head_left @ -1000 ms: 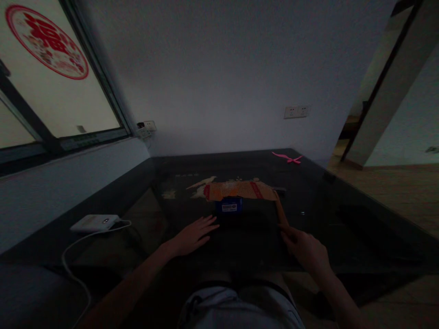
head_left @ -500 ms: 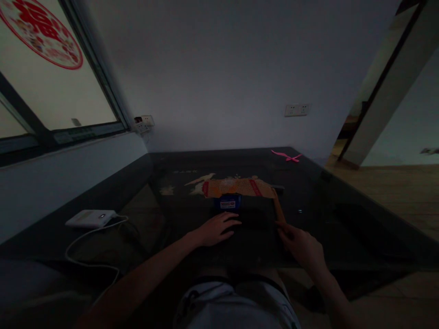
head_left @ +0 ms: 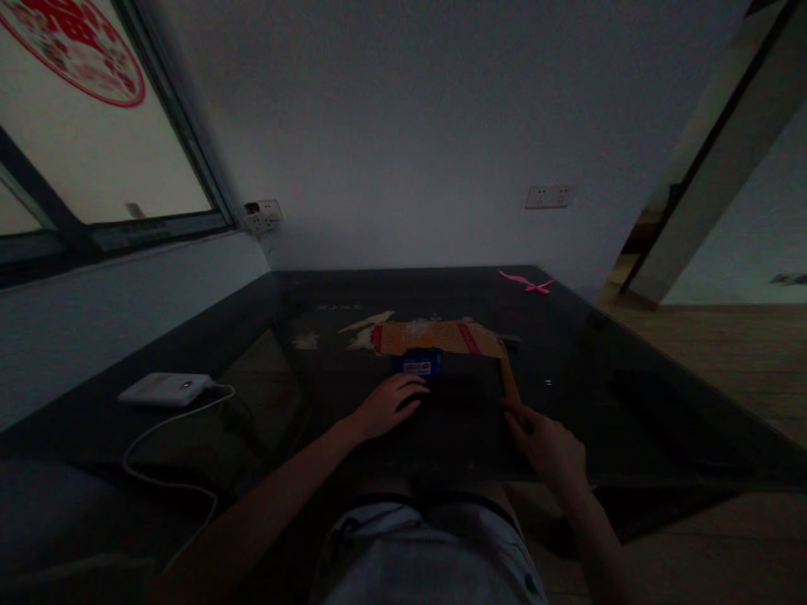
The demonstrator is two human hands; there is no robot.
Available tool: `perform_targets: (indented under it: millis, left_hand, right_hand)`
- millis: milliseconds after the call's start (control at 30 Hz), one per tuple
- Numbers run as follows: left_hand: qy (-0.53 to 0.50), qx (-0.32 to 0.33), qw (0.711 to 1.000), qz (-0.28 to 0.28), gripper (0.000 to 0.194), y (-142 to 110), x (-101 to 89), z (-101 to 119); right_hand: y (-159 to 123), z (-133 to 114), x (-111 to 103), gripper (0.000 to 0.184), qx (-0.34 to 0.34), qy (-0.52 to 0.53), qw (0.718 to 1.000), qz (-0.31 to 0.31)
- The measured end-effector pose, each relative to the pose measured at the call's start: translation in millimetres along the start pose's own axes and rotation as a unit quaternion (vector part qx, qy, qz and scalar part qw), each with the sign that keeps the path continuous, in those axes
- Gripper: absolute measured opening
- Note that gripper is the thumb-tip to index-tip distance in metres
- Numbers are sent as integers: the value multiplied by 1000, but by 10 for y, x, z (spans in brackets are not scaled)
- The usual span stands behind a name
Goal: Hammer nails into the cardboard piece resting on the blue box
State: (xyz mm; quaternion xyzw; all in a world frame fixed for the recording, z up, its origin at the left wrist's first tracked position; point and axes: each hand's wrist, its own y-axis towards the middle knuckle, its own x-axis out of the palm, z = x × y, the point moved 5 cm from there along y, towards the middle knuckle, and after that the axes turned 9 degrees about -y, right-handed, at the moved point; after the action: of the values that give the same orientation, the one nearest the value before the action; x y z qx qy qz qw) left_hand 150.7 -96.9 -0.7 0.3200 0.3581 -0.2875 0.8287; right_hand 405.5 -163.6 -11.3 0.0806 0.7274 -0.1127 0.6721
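My left hand (head_left: 392, 405) lies palm down on the dark table, fingers apart, just in front of a small blue box (head_left: 421, 364) with a white label. Its fingertips are close to the box; whether they touch it I cannot tell. My right hand (head_left: 547, 441) is closed around the near end of a long wooden handle (head_left: 510, 380). A dark bar crosses the handle's far end, so it looks like a hammer, though the dim light blurs it. Behind the box, a flat orange-brown piece (head_left: 435, 337) with red bands lies beside the hammer's far end.
On the left of the dark table (head_left: 353, 290) lies a white power bank (head_left: 167, 389), its white cable (head_left: 167, 418) hanging over the near edge. A pink ribbon-like strip (head_left: 533, 286) lies at the back right. A wall stands behind the table, a window at left.
My left hand has shifted slightly left and nearer the blue box. My right hand keeps its hold on the hammer. The whole view has tilted a little.
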Motion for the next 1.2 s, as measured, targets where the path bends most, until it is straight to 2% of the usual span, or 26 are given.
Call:
perform_targets:
  millis: [100,200,400,467,800,1067,1200]
  left_hand:
    - [-21,-37,996,83,30,-91,-190,-113]
    - [-20,-67,992,109,34,-227,-322,-214]
    - [-5,-60,998,8,30,-437,-282,-209]
    - [-8,-54,998,-7,28,-455,-254,-197]
    - [65,-41,997,-23,38,-281,-68,-160]
    - [42,-30,999,-15,46,-138,14,-112]
    - [60,-32,997,-48,50,-122,134,-136]
  right_hand:
    - [-17,-17,-1,42,3,-7,1000,6]
    - [-36,-21,-2,43,9,-15,1000,16]
    - [-66,-32,-14,41,5,-15,999,37]
    - [-66,-26,-12,41,12,-17,999,34]
    - [-58,-21,-13,42,12,-17,999,25]
    - [-67,-16,8,40,14,-8,999,44]
    - [-67,-15,6,39,15,-2,999,50]
